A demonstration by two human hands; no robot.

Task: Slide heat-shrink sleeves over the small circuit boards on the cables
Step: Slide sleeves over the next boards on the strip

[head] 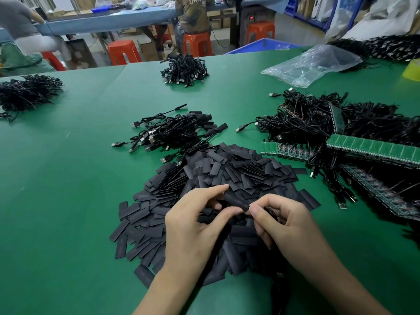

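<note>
A big heap of flat black heat-shrink sleeves [227, 171] lies on the green table in front of me. Above its near side, my left hand [193, 223] pinches one black sleeve [236, 201] between thumb and forefinger. My right hand [281, 221] pinches the sleeve's right end, with a thin black cable [271, 211] curled under its fingers. The circuit board on that cable is hidden. Behind the heap sits a bundle of USB cables with sleeves on them [175, 130]. To the right lie cables joined to green circuit-board strips [372, 147].
More cable bundles sit at far centre [185, 69], far left [27, 92] and far right [391, 47]. A clear plastic bag [311, 62] lies at the back right. Beyond the green table [68, 178] are orange stools and people seated at a blue bench.
</note>
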